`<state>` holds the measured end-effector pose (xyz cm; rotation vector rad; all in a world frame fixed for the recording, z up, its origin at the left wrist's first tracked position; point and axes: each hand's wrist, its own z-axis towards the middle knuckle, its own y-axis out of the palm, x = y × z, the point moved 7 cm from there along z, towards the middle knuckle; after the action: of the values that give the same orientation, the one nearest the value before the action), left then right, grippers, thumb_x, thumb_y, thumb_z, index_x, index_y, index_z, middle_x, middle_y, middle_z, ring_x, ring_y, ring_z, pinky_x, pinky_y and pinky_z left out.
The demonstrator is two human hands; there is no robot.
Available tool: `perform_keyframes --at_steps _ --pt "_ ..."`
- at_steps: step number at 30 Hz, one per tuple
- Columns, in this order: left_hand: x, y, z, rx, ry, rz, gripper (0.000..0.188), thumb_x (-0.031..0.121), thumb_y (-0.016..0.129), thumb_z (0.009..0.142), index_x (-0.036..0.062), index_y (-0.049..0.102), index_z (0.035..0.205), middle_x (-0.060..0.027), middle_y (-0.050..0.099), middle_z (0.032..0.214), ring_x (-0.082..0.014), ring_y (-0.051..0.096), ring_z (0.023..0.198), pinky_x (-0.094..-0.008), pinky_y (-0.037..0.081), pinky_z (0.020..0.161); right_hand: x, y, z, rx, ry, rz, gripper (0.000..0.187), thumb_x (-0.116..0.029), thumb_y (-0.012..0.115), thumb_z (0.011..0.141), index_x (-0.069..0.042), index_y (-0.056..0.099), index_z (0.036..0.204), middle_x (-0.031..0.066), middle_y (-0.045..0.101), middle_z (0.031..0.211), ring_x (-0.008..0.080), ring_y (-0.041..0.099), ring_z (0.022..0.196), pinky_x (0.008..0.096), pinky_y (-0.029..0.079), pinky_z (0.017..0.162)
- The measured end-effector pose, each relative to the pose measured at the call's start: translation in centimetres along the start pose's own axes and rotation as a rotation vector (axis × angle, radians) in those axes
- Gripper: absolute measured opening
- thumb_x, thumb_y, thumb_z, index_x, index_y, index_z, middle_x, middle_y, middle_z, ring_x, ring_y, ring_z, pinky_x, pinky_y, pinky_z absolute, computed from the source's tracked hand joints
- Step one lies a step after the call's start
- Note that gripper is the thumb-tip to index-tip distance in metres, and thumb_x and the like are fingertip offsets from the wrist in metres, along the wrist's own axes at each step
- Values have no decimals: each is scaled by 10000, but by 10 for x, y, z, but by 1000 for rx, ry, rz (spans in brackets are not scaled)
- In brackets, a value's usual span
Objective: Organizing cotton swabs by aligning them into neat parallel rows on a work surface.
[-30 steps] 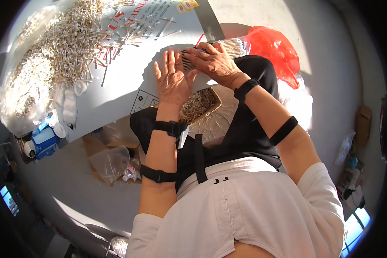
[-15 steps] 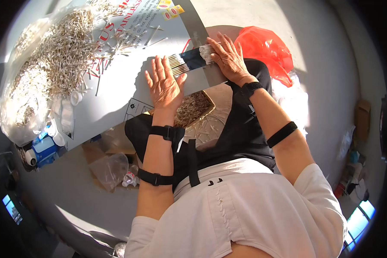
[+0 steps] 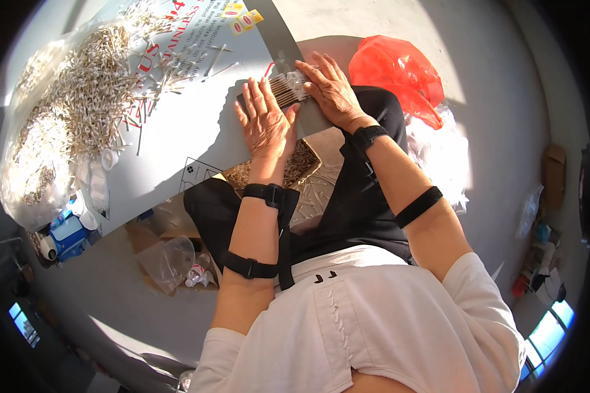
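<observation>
A flat row of cotton swabs [image 3: 286, 88] lies near the right edge of the grey tabletop, between my two hands. My left hand [image 3: 267, 131] rests at its left end with the fingers stretched out, the thumb apart. At the other end my right hand [image 3: 336, 97] has its fingers spread, the tips touching the white cotton ends. Both palms face down, and part of the row is hidden beneath them. Just below the table edge, between my legs, stands an open cardboard box [image 3: 319, 159] with many loose swabs in it, partly covered by my left forearm.
A large heap of loose swabs [image 3: 101, 85] spills from a clear plastic bag [image 3: 10, 193] on the left of the table [image 3: 167, 147]. A blue and white container [image 3: 67, 230] sits at the near left edge. To the right are a red plastic bag [image 3: 400, 72] and a white bag [image 3: 442, 164].
My hands have come closer together, the left moving right and the right slightly left. The swabs now form one tighter row, and the dark blue strip between two bunches no longer shows.
</observation>
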<state>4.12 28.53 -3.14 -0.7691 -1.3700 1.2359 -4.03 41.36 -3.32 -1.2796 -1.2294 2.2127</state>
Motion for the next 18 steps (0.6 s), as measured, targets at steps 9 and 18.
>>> perform_keyframes --at_steps 9,18 --pt "2 4 -2 -33 64 11 808 511 486 935 44 187 1522 -159 169 1591 -314 150 1476 -521 101 1187 0 0 1 39 -31 39 430 -309 503 979 -217 482 1398 186 372 1474 399 299 1380 482 275 1132" --pt "22 6 3 4 107 46 773 475 507 951 48 207 1522 -173 157 1592 -324 166 1472 -503 168 1179 1 0 -2 35 -17 -80 475 -333 558 955 -201 481 1404 193 359 1482 379 327 1374 455 302 1120"
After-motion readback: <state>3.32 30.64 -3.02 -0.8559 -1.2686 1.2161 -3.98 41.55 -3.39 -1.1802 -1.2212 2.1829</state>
